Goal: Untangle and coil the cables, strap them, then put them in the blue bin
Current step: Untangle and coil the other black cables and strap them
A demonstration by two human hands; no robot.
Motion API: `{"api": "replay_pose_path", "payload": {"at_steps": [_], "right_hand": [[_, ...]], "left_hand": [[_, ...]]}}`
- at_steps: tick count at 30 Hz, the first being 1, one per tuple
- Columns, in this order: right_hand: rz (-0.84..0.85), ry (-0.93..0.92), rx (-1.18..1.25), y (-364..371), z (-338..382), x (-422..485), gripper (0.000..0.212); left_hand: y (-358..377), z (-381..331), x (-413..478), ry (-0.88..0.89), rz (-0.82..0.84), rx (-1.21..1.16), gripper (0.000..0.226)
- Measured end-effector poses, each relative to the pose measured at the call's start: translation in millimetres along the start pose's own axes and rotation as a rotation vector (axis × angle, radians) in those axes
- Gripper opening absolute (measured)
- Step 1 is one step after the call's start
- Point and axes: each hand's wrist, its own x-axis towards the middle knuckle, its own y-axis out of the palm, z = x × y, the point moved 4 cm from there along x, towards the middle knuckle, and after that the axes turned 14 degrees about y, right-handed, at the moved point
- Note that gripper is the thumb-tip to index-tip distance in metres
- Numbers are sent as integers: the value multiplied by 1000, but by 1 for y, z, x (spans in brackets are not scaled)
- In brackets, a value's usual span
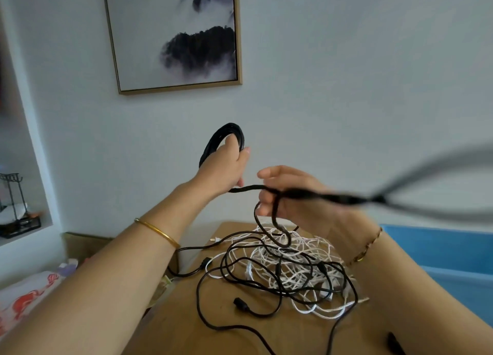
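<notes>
The brown wooden tabletop (186,328) stands beside the blue plastic bin (440,248) and carries tangled black and white cables (288,272). Above them, the left hand (226,168) curls its fingers round a black cable coil (232,133). The right hand (293,192) wraps the trailing run, which looks limp and light and is best gripped near the coil.

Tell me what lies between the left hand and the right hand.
In the head view, a short stretch of black cable spans the gap, running from the left hand, which grips the coil, to the right hand.
</notes>
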Motion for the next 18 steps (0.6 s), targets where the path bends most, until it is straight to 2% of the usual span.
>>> {"api": "replay_pose_path", "payload": {"at_steps": [1,4,6,9,11,13,16,18], "right_hand": [[6,-1,73,-2,3,1,8],[-52,-24,204,-15,9,6,19],[-102,-57,284,-27,12,11,23],[-153,-49,312,-40,14,17,17],[-203,-45,172,-43,16,22,10],[-335,-85,-84,-47,18,27,8],[-508,-162,-298,-52,20,31,8],[-566,-202,-379,-54,21,32,9]], "left_hand": [[3,1,-1,5,41,19,28],[10,3,-4,16,169,3,26],[12,1,-7,14,219,-123,27],[11,-13,-17,-6,322,-346,27],[13,-23,-21,26,423,-338,25],[14,-23,-22,41,502,-201,22],[11,-16,-21,-45,565,-121,23],[5,-14,-21,-125,586,-193,30]]}}
